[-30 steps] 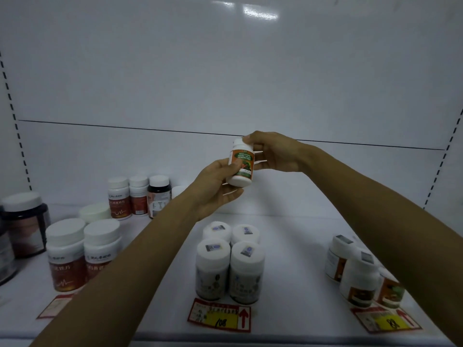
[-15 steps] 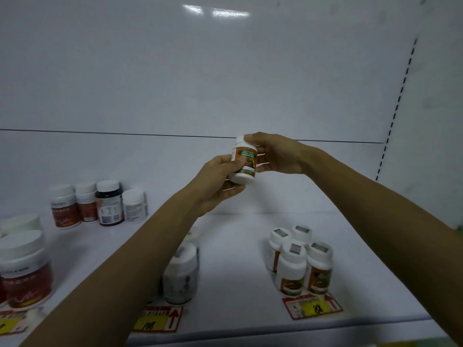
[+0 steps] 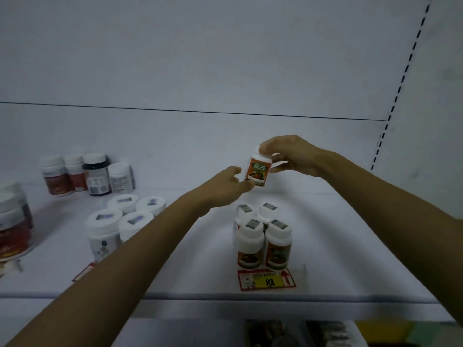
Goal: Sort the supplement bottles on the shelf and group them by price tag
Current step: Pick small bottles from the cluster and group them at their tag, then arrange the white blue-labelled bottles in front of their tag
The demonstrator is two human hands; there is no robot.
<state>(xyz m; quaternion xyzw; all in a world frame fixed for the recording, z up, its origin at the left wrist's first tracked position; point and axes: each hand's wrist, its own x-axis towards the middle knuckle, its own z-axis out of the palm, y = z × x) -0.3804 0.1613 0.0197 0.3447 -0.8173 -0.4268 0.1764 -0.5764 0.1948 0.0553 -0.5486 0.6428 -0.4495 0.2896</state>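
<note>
Orange-labelled bottle point(image 3: 258, 169) hangs above the 88 price tag point(image 3: 266, 280); our right hand point(image 3: 290, 156) pinches its cap, left hand point(image 3: 226, 187) seemingly touching its base. Light, rigid, slick plastic: grip the waist.

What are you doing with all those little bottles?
A person is sorting supplement bottles on a white shelf. The right hand holds an orange-labelled bottle by its cap, up in the air, and the left hand touches its lower side. Right below stand four matching bottles behind a red and yellow price tag. More white-capped bottles stand to the left.
</note>
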